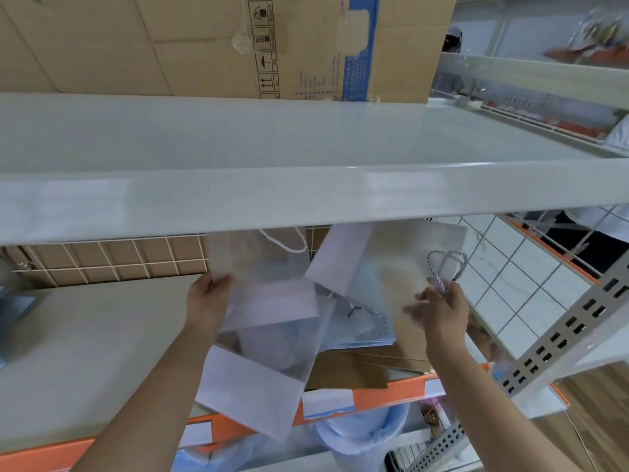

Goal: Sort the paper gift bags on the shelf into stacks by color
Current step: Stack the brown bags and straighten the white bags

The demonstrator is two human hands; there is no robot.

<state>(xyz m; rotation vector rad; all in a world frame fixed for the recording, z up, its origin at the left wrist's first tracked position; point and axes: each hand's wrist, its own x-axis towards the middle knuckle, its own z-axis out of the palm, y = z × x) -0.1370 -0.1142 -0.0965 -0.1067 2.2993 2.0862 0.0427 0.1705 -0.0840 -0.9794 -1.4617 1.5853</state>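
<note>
My left hand [208,298] grips the left edge of a white paper gift bag [262,298] with a frosted window and a white rope handle, raised over the shelf board [95,352]. My right hand [439,308] pinches the grey-and-white rope handle [446,267] of a kraft-brown gift bag [391,267], lifted and blurred. Under both lie a pale blue bag stack [367,328] and flat brown bags [347,369]. Another white bag [248,393] hangs over the shelf's orange front edge.
The grey upper shelf [306,185] juts out just above my hands, with a cardboard box [204,42] on it. A wire grid [102,260] backs the shelf. A perforated grey upright [558,338] stands at right. Blue-wrapped goods [360,434] sit on the shelf below.
</note>
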